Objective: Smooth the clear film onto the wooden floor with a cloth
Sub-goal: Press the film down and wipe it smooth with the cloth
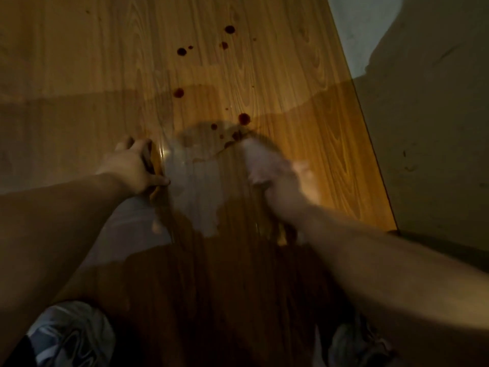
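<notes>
The right grip [277,172], motion-blurred, closes around a pale white cloth [260,157] pressed onto the glossy clear film [190,176]. The left grip [135,165] lies open, fingers spread flat on the film's edge. The film covers the orange-brown wooden floor [304,102], near dark red spots [244,118].

Two hands [135,165], one cloth [260,161], two shoes [71,332].

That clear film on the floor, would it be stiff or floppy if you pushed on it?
Probably floppy: the film shows wavy edges and a glare crease beside the left hand. It likely slides or wrinkles easily, since that hand seems to pin it while the blurred right hand wipes with the cloth. Probably very light.
</notes>
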